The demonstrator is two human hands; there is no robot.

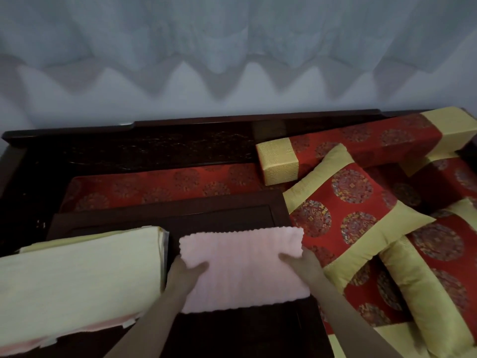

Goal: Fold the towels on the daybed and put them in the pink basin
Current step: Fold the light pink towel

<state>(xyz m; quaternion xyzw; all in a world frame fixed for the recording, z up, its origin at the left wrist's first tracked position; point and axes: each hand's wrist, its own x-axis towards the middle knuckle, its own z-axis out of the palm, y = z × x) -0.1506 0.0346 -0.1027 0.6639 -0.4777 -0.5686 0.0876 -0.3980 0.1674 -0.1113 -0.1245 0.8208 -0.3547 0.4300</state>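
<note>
head view looks down, close over the daybed (pixel 160 148).

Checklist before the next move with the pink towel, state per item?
1. Left hand grips the pink towel at its left edge: ok.
2. Right hand grips its right edge: ok.
3. Pink towel folded to a tidy rectangle: ok.
4. Pink basin in view as the drop target: not ok, none seen.
5. Yellow towel at left fully folded: cannot tell.

Bare forearms (pixel 145 329), bare grips (pixel 184 271)
</note>
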